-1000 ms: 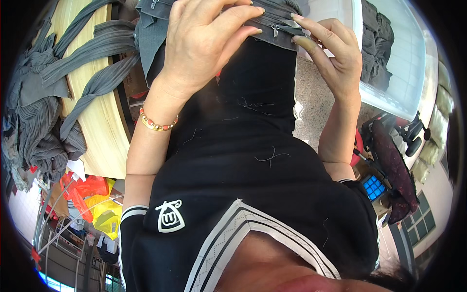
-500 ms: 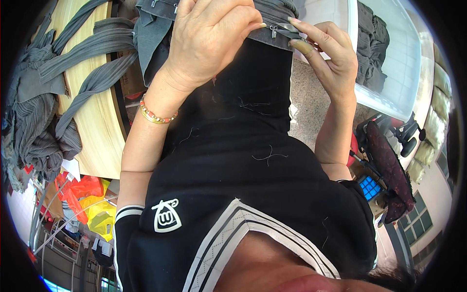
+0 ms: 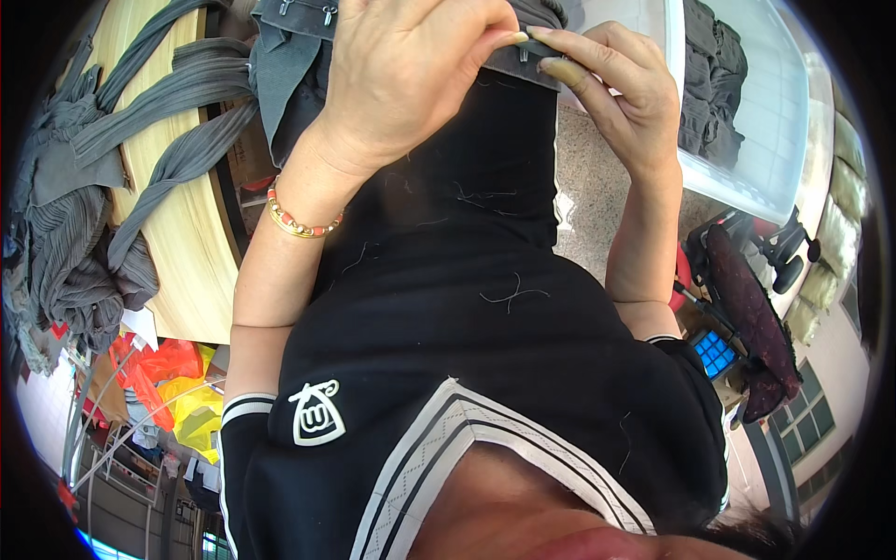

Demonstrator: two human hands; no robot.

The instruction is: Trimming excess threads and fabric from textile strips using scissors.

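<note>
A grey garment (image 3: 283, 93), part ribbed, lies across my lap at the top of the view, with small metal hooks (image 3: 328, 15) along its edge. My left hand (image 3: 401, 89) is closed, thumb and forefinger pinching at the garment's edge. Close to those fingertips, my right hand (image 3: 630, 89) has its thumb and forefinger around a dark sliver, the small thread snips, now mostly hidden by the fingers. Another metal hook (image 3: 525, 55) sits on the edge just below the two hands' fingertips.
Twisted grey ribbed strips (image 3: 177, 121) trail over a light wooden tabletop (image 3: 182, 271) on the left. A translucent plastic bin (image 3: 779, 177) at the right holds folded dark grey pieces (image 3: 711, 84). Red and yellow plastic bags (image 3: 196, 415) are at lower left; a dark padded chair (image 3: 747, 299) stands right.
My right hand has shifted slightly left and up, closer to my left fingertips. The snips' blades, showing apart half a second ago, are now mostly hidden. The left hand stays pinched.
</note>
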